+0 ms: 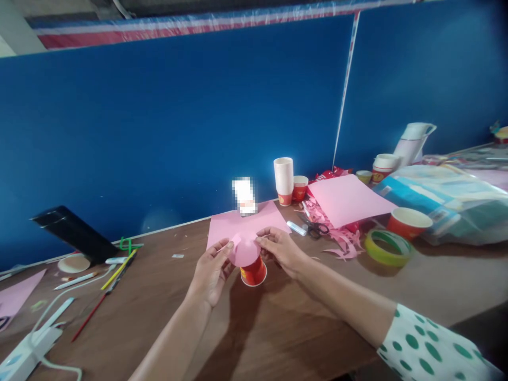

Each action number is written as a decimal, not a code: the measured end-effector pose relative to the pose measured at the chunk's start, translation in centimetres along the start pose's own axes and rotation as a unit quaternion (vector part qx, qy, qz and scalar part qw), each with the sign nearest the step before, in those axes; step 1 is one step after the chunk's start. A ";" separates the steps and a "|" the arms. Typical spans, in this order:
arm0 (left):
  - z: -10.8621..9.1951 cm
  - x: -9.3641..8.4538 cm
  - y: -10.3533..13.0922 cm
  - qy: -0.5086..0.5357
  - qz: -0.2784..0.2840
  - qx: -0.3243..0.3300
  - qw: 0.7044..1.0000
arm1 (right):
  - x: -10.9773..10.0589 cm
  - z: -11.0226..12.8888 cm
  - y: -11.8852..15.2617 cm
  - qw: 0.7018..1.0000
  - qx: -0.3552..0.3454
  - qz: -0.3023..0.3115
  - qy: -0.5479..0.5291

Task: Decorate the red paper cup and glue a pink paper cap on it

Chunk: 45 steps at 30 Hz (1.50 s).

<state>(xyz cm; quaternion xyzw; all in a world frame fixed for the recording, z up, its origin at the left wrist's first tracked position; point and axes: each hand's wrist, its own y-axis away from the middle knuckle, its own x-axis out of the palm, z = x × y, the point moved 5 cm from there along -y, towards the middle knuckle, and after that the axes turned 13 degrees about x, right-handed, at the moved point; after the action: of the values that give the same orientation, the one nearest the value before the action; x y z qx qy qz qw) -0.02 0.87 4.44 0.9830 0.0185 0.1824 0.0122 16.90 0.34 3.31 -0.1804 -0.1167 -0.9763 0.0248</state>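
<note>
Between my two hands is a rounded piece of pink paper, pinched at its left edge by my left hand and at its right edge by my right hand. Right below the paper, a red paper cup stands upside down on the table; the pink piece hides its upper part, and I cannot tell whether the two touch. Behind my hands lies a larger pink sheet, with a bright blurred-out object at its far edge.
To the right are a white glue stick, scissors, pink paper scraps, yellow-green tape, stacked paper cups and a plastic-wrapped pack. At left are a black stand, pencils and a power strip.
</note>
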 end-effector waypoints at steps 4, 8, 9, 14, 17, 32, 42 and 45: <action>1.6 0.1 0.0 -0.031 -0.005 -0.021 0.999 | -0.5 -0.9 -0.1 1.000 -0.004 -0.013 -0.004; 2.4 0.1 0.1 -0.044 -0.015 -0.022 0.999 | -1.0 -1.7 -0.1 1.000 0.000 -0.019 -0.012; 2.4 0.1 0.0 -0.046 -0.014 -0.020 0.999 | -1.1 -1.8 -0.1 1.000 0.001 -0.018 -0.014; 2.7 0.3 -0.2 -0.061 -0.001 -0.015 0.998 | -1.1 -2.1 -0.1 1.000 0.002 -0.009 -0.016; 2.8 0.4 -0.2 -0.061 0.005 -0.011 0.998 | -1.1 -2.1 0.0 1.000 0.003 -0.006 -0.016; 2.8 0.7 -0.1 -0.093 -0.004 -0.017 0.995 | -1.1 -2.5 0.0 0.998 0.035 0.003 -0.051; 3.1 0.6 -0.3 -0.090 -0.010 -0.007 0.996 | -1.2 -2.6 -0.1 0.998 0.035 0.006 -0.054; 3.4 0.5 -0.5 -0.091 -0.005 -0.006 0.996 | -1.3 -2.6 -0.1 0.998 0.033 0.004 -0.053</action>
<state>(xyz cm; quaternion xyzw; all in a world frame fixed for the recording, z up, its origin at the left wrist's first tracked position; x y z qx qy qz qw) 1.66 1.30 1.40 0.9953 0.0211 0.0919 0.0204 17.16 -0.13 0.42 -0.2313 -0.1490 -0.9610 0.0288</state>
